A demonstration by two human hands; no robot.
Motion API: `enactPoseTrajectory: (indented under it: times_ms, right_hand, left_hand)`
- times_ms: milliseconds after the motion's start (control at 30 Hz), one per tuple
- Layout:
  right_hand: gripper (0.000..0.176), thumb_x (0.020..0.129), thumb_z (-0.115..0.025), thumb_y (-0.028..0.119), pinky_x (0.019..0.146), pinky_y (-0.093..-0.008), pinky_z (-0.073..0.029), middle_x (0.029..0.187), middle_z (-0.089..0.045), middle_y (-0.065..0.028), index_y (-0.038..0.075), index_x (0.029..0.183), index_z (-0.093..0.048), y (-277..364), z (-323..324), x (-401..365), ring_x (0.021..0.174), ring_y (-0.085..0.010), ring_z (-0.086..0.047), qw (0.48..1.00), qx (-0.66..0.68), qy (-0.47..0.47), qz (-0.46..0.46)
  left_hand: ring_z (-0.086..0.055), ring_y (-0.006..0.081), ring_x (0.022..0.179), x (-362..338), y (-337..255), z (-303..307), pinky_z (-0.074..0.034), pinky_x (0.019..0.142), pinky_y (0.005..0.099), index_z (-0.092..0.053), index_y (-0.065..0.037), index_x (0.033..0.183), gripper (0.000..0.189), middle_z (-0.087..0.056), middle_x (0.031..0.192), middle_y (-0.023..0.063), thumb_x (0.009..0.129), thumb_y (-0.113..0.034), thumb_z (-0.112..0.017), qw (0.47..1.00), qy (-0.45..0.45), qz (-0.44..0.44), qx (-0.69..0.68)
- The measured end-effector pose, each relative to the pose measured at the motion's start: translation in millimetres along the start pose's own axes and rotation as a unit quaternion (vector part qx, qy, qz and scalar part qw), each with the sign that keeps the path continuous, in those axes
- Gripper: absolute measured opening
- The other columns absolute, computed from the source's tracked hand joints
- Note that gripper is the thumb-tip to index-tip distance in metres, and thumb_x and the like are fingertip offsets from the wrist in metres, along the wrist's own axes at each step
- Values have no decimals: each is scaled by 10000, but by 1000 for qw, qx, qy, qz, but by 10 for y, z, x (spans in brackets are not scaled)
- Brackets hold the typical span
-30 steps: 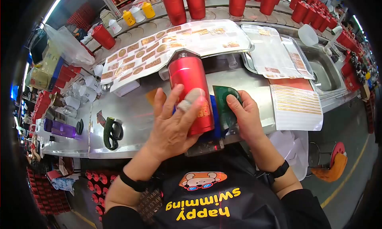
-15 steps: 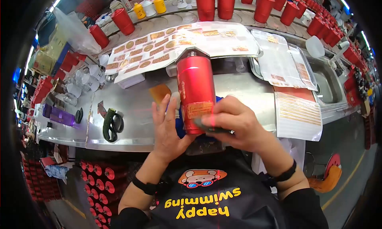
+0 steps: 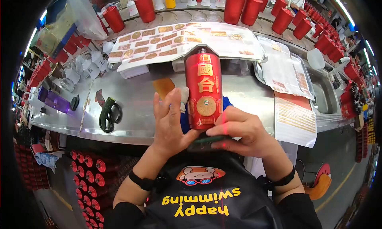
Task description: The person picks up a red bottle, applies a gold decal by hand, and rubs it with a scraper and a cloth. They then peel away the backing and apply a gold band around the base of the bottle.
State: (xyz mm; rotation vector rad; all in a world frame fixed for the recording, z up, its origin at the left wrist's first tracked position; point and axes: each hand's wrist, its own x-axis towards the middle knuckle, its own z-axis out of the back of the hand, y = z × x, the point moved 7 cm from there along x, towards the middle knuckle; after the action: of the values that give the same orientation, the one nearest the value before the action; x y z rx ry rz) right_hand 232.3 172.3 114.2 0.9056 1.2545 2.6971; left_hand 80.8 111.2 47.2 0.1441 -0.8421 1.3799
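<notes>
Left hand [image 3: 169,127] is open, fingers raised and spread beside the glossy red cylindrical bottle with gold characters [image 3: 204,89], thumb near its base. Right hand [image 3: 242,131] pinches a thin dark-green flat tool [image 3: 209,139], right at that base! And the bottle sits at center on the metal counter [image 3: 137,97], neck at a dark gray angular bracket [image 3: 191,50], blue material [image 3: 184,122] showing on both sides. Left of it, an orange-brown sheet [image 3: 163,87]; farther left, a dark-green looped object [image 3: 106,114]. Beyond its neck, white sheets of gold labels [image 3: 185,42]; to its right, a white sheet with gold stripes [image 3: 295,119].
</notes>
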Motion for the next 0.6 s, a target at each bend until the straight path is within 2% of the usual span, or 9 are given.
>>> enactPoseTrajectory:
  times_ms: [100,133,167,233,300,333,433,533,600]
  right_hand:
    - [313,705,-795,49,748,-357,-489,905,-606,-106,53,992,-673,-210,223,-98,875,-292,-598,959,-231,-158,-44]
    - [300,716,-795,49,737,-352,-493,928,-617,-110,54,992,-677,-230,181,-120,884,-283,-603,972,-188,-127,-63]
    - [273,741,-784,47,671,-336,-483,890,-619,-103,44,992,-675,-151,142,-109,817,-249,-603,987,-112,-107,-41]
    - [206,805,-752,80,626,-294,-469,828,-620,-77,24,981,-661,-148,195,-159,740,-178,-597,988,-44,-118,-85]
    - [169,880,-705,131,611,-243,-452,771,-611,-37,4,971,-641,-429,330,-387,699,-98,-571,953,3,-210,-219]
    - [185,933,-655,172,602,-217,-443,772,-614,-12,-1,991,-624,-493,332,-453,691,-55,-547,941,45,-238,-235]
    - [195,944,-642,174,597,-211,-446,776,-626,-5,-3,1022,-613,-560,258,-577,685,-45,-545,923,95,-277,-249]
    - [201,954,-629,179,601,-211,-454,767,-630,-2,-4,1034,-607,-582,185,-591,684,-46,-552,925,89,-258,-263]
    - [202,954,-628,182,606,-213,-458,768,-633,-4,-4,1030,-609,-562,154,-560,686,-49,-555,929,80,-251,-259]
  left_hand:
    - [-386,373,1329,-21,-1,-36,-135,1133,590,-236,45,1470,1054,-437,1401,232,728,-476,-772,1000,-12,17,-22]
    - [-387,372,1328,-12,17,-42,-137,1134,587,-239,44,1470,1054,-441,1399,230,725,-476,-774,999,-15,27,-32]
    - [-387,372,1328,8,-2,-21,-139,1134,586,-235,41,1472,1056,-436,1406,226,726,-480,-772,1000,-11,13,-20]
    - [-386,372,1327,45,-46,39,-141,1135,584,-229,37,1475,1062,-425,1420,217,726,-488,-768,1000,5,-15,0]
    - [-361,378,1348,-1,-1,-13,-147,1144,555,-213,35,1482,1049,-388,1454,216,749,-488,-753,1000,16,-3,-21]
    - [-348,381,1359,-9,20,-31,-149,1149,541,-205,34,1485,1043,-369,1471,215,760,-488,-745,999,21,2,-31]
    - [-297,381,1396,-63,112,-113,-159,1163,477,-176,30,1497,992,-294,1515,230,821,-463,-709,961,74,93,-251]
    - [-253,363,1423,-28,192,-186,-169,1165,420,-159,26,1505,917,-258,1534,235,882,-420,-664,907,42,143,-394]
    - [-247,341,1428,-4,143,-200,-169,1164,410,-158,25,1506,875,-255,1535,229,909,-402,-635,929,63,137,-337]
